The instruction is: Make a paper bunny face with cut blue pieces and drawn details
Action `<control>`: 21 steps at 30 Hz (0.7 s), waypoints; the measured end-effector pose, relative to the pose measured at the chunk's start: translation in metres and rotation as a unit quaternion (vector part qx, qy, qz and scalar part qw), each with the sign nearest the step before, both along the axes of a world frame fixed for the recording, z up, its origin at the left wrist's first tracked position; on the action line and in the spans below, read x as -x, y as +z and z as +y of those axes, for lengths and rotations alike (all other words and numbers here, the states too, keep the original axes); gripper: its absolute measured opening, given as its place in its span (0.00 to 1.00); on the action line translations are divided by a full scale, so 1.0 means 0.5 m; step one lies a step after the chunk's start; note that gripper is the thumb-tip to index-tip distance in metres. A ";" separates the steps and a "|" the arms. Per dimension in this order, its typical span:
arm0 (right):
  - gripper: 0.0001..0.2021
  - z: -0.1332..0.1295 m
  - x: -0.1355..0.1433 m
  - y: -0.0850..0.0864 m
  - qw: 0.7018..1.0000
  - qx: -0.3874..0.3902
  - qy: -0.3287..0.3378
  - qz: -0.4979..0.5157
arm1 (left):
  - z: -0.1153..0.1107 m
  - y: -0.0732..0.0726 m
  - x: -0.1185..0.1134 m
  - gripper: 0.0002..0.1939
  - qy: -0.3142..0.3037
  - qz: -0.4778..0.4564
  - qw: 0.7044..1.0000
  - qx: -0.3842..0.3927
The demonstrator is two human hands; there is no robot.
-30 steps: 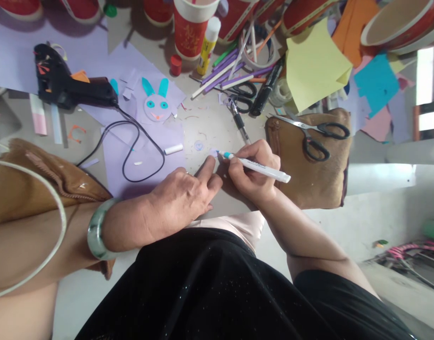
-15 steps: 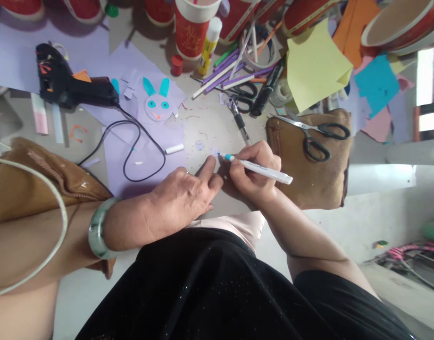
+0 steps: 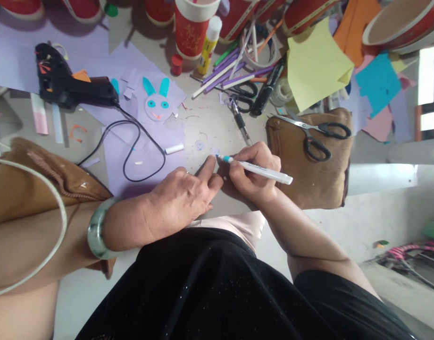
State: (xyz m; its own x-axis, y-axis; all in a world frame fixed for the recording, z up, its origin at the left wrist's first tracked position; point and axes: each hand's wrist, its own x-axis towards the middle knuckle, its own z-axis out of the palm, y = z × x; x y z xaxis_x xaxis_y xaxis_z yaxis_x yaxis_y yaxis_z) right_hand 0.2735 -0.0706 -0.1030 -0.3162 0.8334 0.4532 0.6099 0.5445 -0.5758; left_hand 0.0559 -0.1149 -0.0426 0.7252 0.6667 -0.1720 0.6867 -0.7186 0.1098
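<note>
My right hand (image 3: 254, 172) grips a white marker (image 3: 262, 171) with a turquoise tip, and the tip touches a tiny lilac paper piece (image 3: 214, 151) on the table. My left hand (image 3: 183, 196) rests flat beside it, its forefinger stretched out to the edge of that piece. A second small round lilac piece (image 3: 199, 145) lies just to the left. Farther back on lilac paper (image 3: 146, 151) lies a paper rabbit face (image 3: 156, 105) with turquoise ears and eyes.
A black glue gun (image 3: 70, 87) and its cord (image 3: 132, 146) lie at the left. Scissors (image 3: 314, 134) rest on a brown pouch (image 3: 309, 160) at the right. Red cups (image 3: 192, 28), a glue stick (image 3: 209, 45), pens, straws and coloured paper sheets (image 3: 314, 63) crowd the back.
The marker tip has shifted very slightly over the small lilac piece. Both hands otherwise keep their places.
</note>
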 end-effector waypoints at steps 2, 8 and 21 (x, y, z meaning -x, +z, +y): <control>0.06 -0.001 -0.002 0.000 1.000 -0.001 0.005 0.004 | -0.001 -0.002 0.001 0.22 0.007 -0.008 1.000 0.005; 0.05 -0.001 0.001 -0.002 1.000 -0.005 -0.009 0.019 | 0.001 -0.016 0.000 0.25 0.008 -0.007 1.000 0.015; 0.07 0.006 0.019 0.019 0.998 0.036 -0.026 0.045 | 0.015 0.021 -0.013 0.21 0.011 0.047 0.998 0.034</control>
State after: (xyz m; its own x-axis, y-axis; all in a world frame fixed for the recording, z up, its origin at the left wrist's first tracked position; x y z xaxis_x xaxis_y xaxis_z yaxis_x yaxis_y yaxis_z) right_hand 0.2642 -0.0678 -0.0933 -0.2334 0.8788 0.4163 0.5801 0.4694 -0.6657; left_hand 0.0624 -0.1075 -0.0322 0.6889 0.6666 -0.2849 0.7118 -0.6963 0.0921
